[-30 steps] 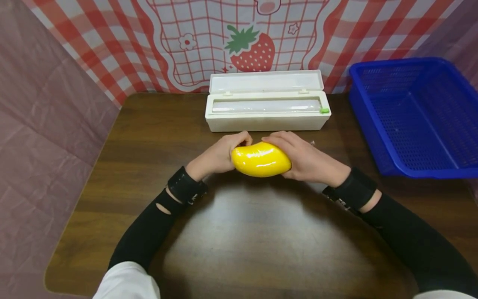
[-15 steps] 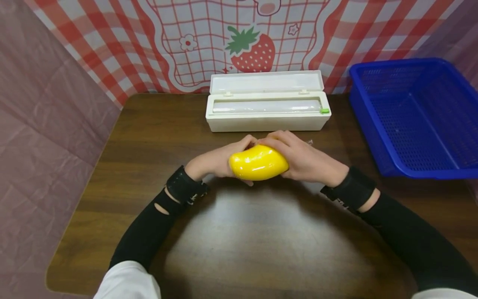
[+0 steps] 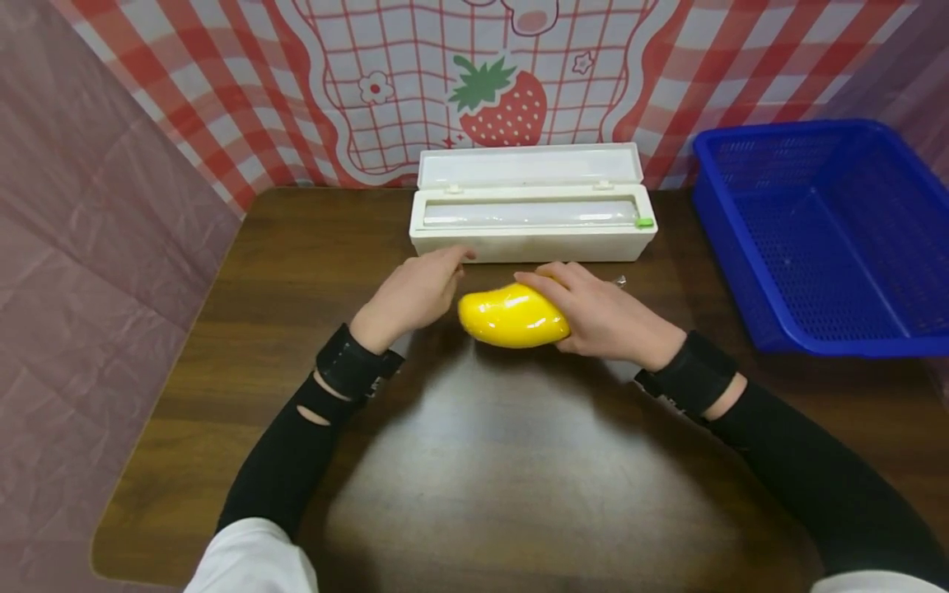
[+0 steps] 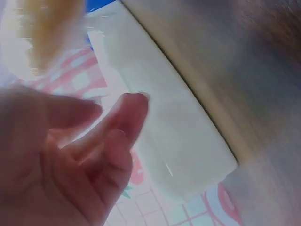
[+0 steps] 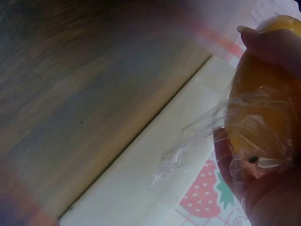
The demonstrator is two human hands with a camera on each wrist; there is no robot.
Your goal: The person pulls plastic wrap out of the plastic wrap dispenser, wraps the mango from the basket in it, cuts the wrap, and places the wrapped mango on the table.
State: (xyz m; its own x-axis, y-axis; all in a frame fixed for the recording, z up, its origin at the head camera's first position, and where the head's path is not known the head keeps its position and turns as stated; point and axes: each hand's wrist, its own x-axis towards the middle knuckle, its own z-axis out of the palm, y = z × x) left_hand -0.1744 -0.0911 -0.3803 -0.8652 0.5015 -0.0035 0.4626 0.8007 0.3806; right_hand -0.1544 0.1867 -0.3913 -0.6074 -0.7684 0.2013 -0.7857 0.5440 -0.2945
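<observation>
A glossy yellow mango (image 3: 507, 319) is held above the table by my right hand (image 3: 604, 315), which grips its right end. Clear plastic wrap (image 5: 188, 141) covers the mango, and a loose crumpled tail sticks out beside the fingers in the right wrist view. My left hand (image 3: 415, 292) is just left of the mango, apart from it. Its fingers are loosely bent with nothing visible between them in the left wrist view, where the mango is a blur at upper left. Behind both hands stands a white cling film box (image 3: 534, 248), lid up, a roll inside.
A blue plastic basket (image 3: 771, 296) stands at the right of the brown wooden table (image 3: 519, 478). On the film box's right end sits a green slider (image 3: 644, 222). A red-checked cloth with a strawberry print (image 3: 507, 111) hangs behind the table.
My left hand has come off the mango and moved up and left, toward the film box. The right hand keeps its grip; the mango has tilted slightly.
</observation>
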